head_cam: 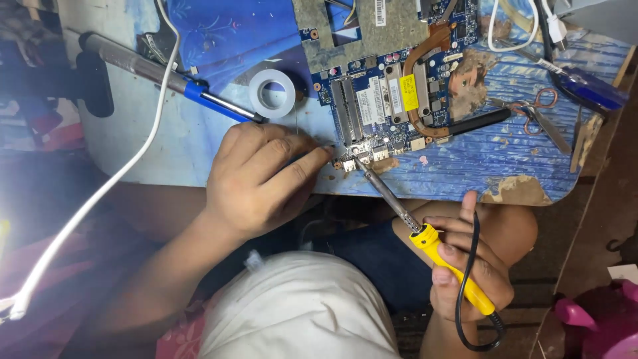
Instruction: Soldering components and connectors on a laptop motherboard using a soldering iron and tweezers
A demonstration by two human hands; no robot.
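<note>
A blue laptop circuit board [399, 86] with a copper heat pipe lies near the front edge of the worn blue table [505, 159]. My right hand [468, 266] grips the yellow handle of a soldering iron [452, 269]; its metal tip rests on the board's near edge at a small connector. My left hand [262, 176] lies on the table just left of the board, its fingertips at the same edge. Whether they pinch solder wire is unclear.
A blue-handled tool [166, 73] and a roll of white tape [272, 93] lie behind my left hand. A black pen-like tool [475, 123], scissors [535, 110] and white cables [518, 30] sit right of the board. A white cord [100, 193] hangs at the left.
</note>
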